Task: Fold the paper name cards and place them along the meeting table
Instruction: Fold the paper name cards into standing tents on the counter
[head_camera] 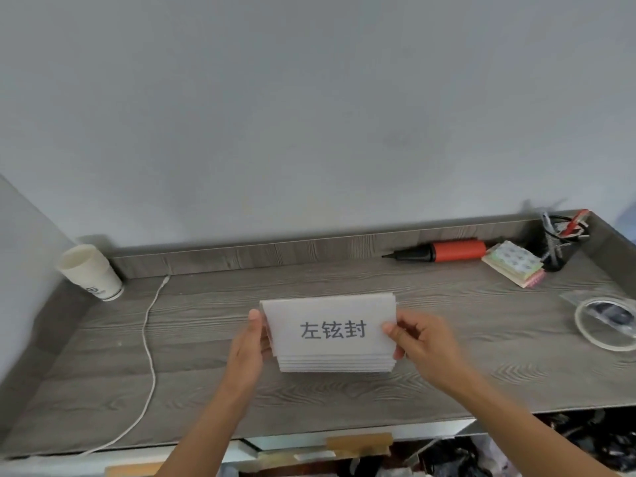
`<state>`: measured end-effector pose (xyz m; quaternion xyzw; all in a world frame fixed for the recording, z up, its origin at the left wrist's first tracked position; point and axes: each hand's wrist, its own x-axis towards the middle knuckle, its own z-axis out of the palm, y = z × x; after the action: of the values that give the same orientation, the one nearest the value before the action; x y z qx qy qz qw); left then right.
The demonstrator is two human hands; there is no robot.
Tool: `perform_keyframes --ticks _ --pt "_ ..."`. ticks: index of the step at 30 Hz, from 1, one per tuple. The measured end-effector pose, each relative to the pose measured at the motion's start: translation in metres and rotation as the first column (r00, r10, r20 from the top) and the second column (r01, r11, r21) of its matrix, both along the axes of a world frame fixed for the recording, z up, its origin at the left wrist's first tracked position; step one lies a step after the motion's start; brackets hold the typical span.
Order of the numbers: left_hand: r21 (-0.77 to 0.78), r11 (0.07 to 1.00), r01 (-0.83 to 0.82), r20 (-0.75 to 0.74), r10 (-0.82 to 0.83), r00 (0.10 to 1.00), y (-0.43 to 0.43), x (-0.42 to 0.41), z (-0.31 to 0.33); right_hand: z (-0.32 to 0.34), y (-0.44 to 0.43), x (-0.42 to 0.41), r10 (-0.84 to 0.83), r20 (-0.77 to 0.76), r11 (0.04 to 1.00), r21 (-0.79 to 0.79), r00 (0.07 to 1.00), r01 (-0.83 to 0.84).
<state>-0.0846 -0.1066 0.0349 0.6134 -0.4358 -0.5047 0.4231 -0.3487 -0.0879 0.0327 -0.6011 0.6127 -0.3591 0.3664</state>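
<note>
A stack of white paper name cards is held upright over the grey wood-grain table, its lower edges fanned out near the tabletop. The front card shows three dark printed characters. My left hand grips the stack's left edge, thumb on the front. My right hand pinches the right edge, thumb on the front card and fingers behind.
A white paper cup stands at the back left beside a white cable. At the back right lie a red and black hand pump, a pad of stickers and a black holder. A tape roll lies at the right.
</note>
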Motion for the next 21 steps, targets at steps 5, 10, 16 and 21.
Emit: perform_keyframes --ticks 5,10,16,21 --pt "-0.011 1.0 0.004 0.1 -0.002 0.995 -0.002 -0.002 -0.002 0.0 0.001 0.001 -0.075 -0.448 0.997 -0.049 0.891 0.059" --pt "0.025 0.998 0.06 0.127 -0.063 0.99 -0.005 -0.004 -0.004 0.002 0.006 -0.003 -0.21 -0.491 0.978 -0.116 0.845 0.176" --pt "0.06 0.994 0.088 0.124 -0.095 0.988 -0.004 -0.014 -0.003 -0.005 0.012 0.016 -0.05 -0.327 0.998 0.008 0.944 0.056" --pt "0.092 0.983 0.157 0.198 -0.172 0.965 -0.003 -0.017 0.001 -0.015 0.011 0.038 -0.075 -0.04 0.996 0.053 0.996 0.077"
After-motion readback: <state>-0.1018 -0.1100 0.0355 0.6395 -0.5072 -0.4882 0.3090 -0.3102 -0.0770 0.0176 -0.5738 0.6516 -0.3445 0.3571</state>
